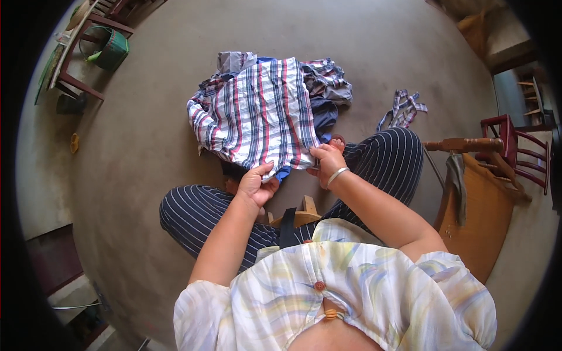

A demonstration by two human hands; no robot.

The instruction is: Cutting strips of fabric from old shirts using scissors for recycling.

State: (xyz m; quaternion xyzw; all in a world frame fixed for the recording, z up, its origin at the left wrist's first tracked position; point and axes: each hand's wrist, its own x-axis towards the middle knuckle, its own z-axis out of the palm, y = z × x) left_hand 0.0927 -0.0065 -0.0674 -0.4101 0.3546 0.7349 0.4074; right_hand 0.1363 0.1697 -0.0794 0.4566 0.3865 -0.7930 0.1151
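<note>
A plaid shirt (pixel 257 111) in white, navy and red lies spread over a heap of clothes on the floor before me. My left hand (pixel 257 186) pinches its near edge, the thumb on top of the cloth. A little to the right, my right hand (pixel 329 162), with a silver bangle at the wrist, grips the near right corner of the same shirt. Grey cloth (pixel 236 61) and a darker plaid garment (pixel 326 79) show from beneath it. Some blue cloth (pixel 283 174) peeks out between my hands.
Plaid cloth strips (pixel 403 109) lie on the floor to the right. Beyond my right knee stand a wooden board (pixel 474 216) with a grey cloth (pixel 455 187) over it, and a red chair (pixel 515 146). At the far left, a green basket (pixel 111 50) sits by a wooden table (pixel 76 55).
</note>
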